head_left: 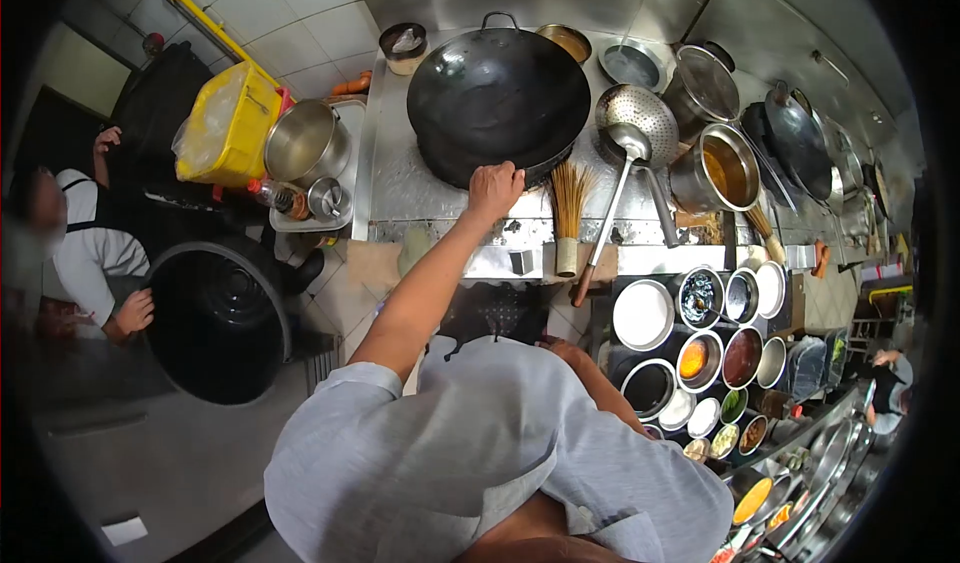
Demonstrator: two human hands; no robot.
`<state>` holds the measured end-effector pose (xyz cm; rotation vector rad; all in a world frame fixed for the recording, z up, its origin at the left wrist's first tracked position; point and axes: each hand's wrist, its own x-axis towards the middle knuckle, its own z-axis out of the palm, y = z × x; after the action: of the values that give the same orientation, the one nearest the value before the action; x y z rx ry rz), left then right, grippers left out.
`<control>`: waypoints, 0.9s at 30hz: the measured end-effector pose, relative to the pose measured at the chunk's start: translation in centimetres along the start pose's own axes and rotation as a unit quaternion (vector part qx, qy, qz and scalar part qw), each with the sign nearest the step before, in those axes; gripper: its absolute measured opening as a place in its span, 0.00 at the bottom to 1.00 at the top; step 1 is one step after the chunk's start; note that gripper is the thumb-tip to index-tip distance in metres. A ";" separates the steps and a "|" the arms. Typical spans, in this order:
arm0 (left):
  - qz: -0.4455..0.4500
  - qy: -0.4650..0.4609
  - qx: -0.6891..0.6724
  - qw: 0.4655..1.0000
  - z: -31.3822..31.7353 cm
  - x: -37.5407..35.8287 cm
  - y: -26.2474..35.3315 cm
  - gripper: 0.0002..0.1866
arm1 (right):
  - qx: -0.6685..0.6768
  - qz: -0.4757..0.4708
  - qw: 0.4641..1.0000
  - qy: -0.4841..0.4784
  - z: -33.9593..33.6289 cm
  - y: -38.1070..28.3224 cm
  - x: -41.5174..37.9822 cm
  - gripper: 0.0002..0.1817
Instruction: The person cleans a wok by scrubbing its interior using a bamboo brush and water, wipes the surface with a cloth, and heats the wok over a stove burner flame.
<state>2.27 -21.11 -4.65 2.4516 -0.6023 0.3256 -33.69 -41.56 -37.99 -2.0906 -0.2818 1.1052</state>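
Note:
A big black wok [498, 98] sits on the stove, its far loop handle pointing away from me. My left hand [493, 191] is closed at the wok's near edge, where the fingers hide the part they grip. Just right of that hand stands a bamboo wok brush [570, 213], bristles away from me. Beside the brush lie a long-handled ladle [628, 145] and a perforated strainer [640, 111], the ladle's bowl over the strainer. My right arm is bent close to my body. Only a bit of my right hand [556, 347] shows by my waist, its fingers mostly hidden.
Pots, including one with brown liquid [722, 168], line the right side. Several seasoning bowls [643, 315] stand at my right. Leftward are a steel pot [308, 143], a yellow bin [232, 123] and a large black barrel [220, 323], with another person [95, 243] beyond.

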 end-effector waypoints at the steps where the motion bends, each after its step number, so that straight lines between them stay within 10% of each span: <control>1: -0.003 0.001 0.002 1.000 0.2 0.1 0.0 0.15 | 0.015 0.031 0.999 -0.007 0.2 -0.4 -0.1 0.41; 27: 0.053 0.004 -0.093 0.994 -2.8 -0.4 -4.5 0.15 | 0.095 0.323 0.899 0.281 3.6 -2.3 0.6 0.24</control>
<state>3.84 -16.06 -4.78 2.2445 -0.7280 0.3064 -35.81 -37.82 -38.08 -2.2640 0.8215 0.7652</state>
